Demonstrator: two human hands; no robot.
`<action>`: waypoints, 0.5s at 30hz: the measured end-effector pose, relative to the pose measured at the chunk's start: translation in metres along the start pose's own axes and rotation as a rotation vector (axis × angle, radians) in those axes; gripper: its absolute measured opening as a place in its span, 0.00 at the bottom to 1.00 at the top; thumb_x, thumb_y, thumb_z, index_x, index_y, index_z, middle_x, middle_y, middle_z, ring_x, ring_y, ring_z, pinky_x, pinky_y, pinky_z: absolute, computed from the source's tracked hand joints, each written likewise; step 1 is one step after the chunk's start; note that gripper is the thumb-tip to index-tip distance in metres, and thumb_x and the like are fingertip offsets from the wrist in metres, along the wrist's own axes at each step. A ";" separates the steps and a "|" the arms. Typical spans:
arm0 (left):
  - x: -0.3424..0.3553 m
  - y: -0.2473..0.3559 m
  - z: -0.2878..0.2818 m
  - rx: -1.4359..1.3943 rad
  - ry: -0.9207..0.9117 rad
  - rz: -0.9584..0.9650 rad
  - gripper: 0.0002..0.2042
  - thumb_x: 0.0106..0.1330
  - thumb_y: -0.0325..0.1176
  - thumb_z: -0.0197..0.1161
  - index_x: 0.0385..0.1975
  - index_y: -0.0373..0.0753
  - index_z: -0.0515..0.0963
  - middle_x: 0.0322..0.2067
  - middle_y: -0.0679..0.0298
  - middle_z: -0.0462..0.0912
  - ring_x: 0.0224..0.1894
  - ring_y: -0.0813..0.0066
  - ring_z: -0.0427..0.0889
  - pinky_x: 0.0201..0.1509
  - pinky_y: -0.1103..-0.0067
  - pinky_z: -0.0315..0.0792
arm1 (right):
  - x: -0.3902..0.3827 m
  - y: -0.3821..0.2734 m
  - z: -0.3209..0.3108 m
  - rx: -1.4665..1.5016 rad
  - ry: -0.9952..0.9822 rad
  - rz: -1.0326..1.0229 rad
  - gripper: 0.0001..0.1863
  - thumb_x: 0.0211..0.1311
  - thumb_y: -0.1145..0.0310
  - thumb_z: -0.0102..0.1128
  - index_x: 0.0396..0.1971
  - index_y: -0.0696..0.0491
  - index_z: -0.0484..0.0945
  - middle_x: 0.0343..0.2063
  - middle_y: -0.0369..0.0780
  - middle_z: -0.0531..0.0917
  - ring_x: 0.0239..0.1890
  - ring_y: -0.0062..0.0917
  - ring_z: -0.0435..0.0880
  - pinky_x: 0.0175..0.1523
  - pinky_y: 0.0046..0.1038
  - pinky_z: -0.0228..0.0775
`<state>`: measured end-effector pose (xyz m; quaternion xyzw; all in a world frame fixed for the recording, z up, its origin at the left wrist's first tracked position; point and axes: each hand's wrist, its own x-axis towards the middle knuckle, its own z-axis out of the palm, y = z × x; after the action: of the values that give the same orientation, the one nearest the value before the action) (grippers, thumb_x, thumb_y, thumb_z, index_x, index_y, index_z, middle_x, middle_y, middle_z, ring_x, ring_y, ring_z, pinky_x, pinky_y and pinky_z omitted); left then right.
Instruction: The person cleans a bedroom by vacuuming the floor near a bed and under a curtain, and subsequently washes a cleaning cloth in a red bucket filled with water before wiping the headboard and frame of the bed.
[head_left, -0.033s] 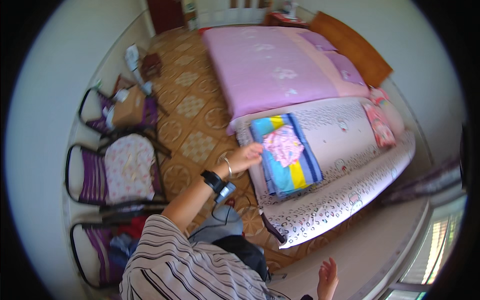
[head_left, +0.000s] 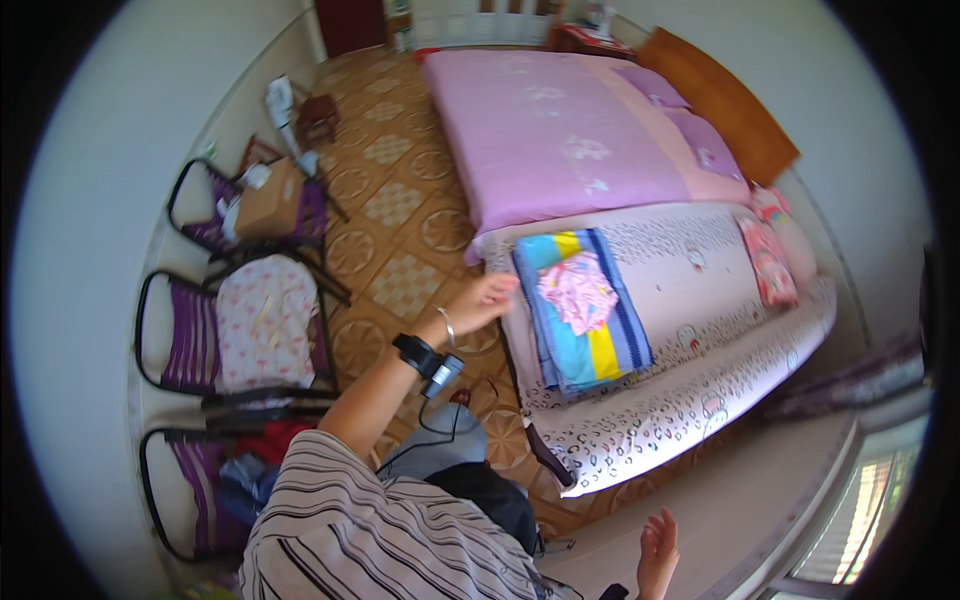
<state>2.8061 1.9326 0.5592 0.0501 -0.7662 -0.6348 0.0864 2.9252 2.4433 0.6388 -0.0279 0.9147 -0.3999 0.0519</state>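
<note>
My left hand [head_left: 488, 298] is just left of a bunched pink patterned cloth [head_left: 578, 294], apart from it. Its fingers are loosely bent, a little blurred, with nothing seen in them. Under the cloth lies a folded blue, yellow and turquoise striped cloth [head_left: 603, 352], on the small bed's white and black patterned sheet [head_left: 665, 265]. A watch-like black band and a small grey device with a cable are on my left wrist. Low in the picture, my right hand [head_left: 657, 548] hangs in the air with fingers loosely extended, holding nothing.
A large bed [head_left: 520, 140] with a purple cover adjoins the small one. Along the left wall stand several dark-framed purple chairs, one with a cardboard box [head_left: 270, 200], one with a pale patterned cloth [head_left: 265, 325], one with heaped clothes [head_left: 248, 485]. A window [head_left: 860, 520] is at lower right.
My left hand has drawn slightly left, away from the pink cloth. The whole view has shifted a little. Both cloths lie as before.
</note>
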 end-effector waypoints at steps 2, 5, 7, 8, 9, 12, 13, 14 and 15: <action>-0.032 0.008 -0.073 0.093 0.232 -0.041 0.19 0.64 0.33 0.59 0.54 0.37 0.68 0.49 0.59 0.76 0.50 0.72 0.75 0.55 0.76 0.70 | 0.040 -0.031 0.003 0.021 -0.087 -0.084 0.20 0.63 0.73 0.51 0.56 0.56 0.67 0.41 0.45 0.81 0.43 0.27 0.80 0.48 0.26 0.71; -0.078 0.007 -0.124 0.087 0.371 -0.084 0.18 0.65 0.32 0.57 0.54 0.37 0.68 0.49 0.58 0.75 0.51 0.71 0.75 0.55 0.78 0.69 | 0.081 -0.059 0.025 0.337 -0.283 -0.090 0.22 0.66 0.66 0.51 0.56 0.61 0.65 0.48 0.45 0.76 0.48 0.28 0.76 0.53 0.27 0.67; -0.101 -0.012 -0.162 0.041 0.484 -0.101 0.19 0.63 0.32 0.60 0.54 0.40 0.68 0.49 0.57 0.75 0.49 0.71 0.75 0.51 0.77 0.71 | 0.108 -0.092 0.045 0.417 -0.367 -0.077 0.24 0.66 0.63 0.52 0.57 0.60 0.65 0.47 0.45 0.76 0.47 0.28 0.77 0.52 0.26 0.67; -0.109 -0.023 -0.178 0.044 0.504 -0.107 0.19 0.63 0.32 0.60 0.54 0.40 0.68 0.49 0.57 0.75 0.49 0.71 0.75 0.51 0.77 0.71 | 0.121 -0.112 0.057 0.458 -0.404 -0.085 0.24 0.65 0.61 0.53 0.56 0.59 0.66 0.47 0.44 0.77 0.46 0.26 0.77 0.51 0.25 0.67; -0.114 -0.032 -0.194 -0.008 0.554 -0.135 0.19 0.62 0.31 0.59 0.54 0.39 0.68 0.49 0.58 0.75 0.49 0.71 0.75 0.51 0.78 0.71 | 0.136 -0.125 0.070 0.455 -0.419 -0.092 0.24 0.65 0.61 0.53 0.56 0.59 0.66 0.47 0.44 0.77 0.46 0.26 0.77 0.51 0.25 0.67; -0.110 -0.057 -0.237 -0.095 0.633 -0.130 0.19 0.62 0.30 0.59 0.54 0.39 0.68 0.48 0.59 0.75 0.49 0.73 0.75 0.51 0.79 0.71 | 0.176 -0.177 0.109 0.407 -0.455 -0.119 0.23 0.64 0.60 0.55 0.54 0.58 0.69 0.45 0.41 0.78 0.44 0.23 0.78 0.50 0.23 0.67; -0.106 -0.062 -0.254 -0.095 0.654 -0.137 0.19 0.62 0.30 0.59 0.53 0.38 0.69 0.48 0.59 0.75 0.49 0.74 0.75 0.51 0.79 0.70 | 0.194 -0.190 0.127 0.385 -0.495 -0.136 0.23 0.64 0.60 0.56 0.54 0.57 0.69 0.46 0.41 0.78 0.44 0.23 0.78 0.50 0.23 0.67; -0.096 -0.067 -0.268 -0.077 0.670 -0.155 0.19 0.62 0.30 0.60 0.53 0.37 0.69 0.47 0.60 0.75 0.48 0.75 0.75 0.51 0.80 0.70 | 0.209 -0.204 0.144 0.438 -0.530 -0.122 0.22 0.64 0.62 0.55 0.53 0.59 0.69 0.46 0.41 0.78 0.44 0.24 0.78 0.50 0.24 0.67; -0.090 -0.080 -0.288 -0.125 0.688 -0.144 0.19 0.61 0.30 0.60 0.52 0.37 0.69 0.46 0.60 0.76 0.46 0.76 0.76 0.50 0.80 0.71 | 0.225 -0.219 0.167 0.497 -0.583 -0.101 0.21 0.65 0.64 0.54 0.53 0.60 0.69 0.46 0.41 0.78 0.44 0.24 0.77 0.51 0.24 0.67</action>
<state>2.9480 1.6560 0.5257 0.3092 -0.6464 -0.6311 0.2972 2.7234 2.1525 0.6708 -0.1720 0.7342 -0.5868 0.2950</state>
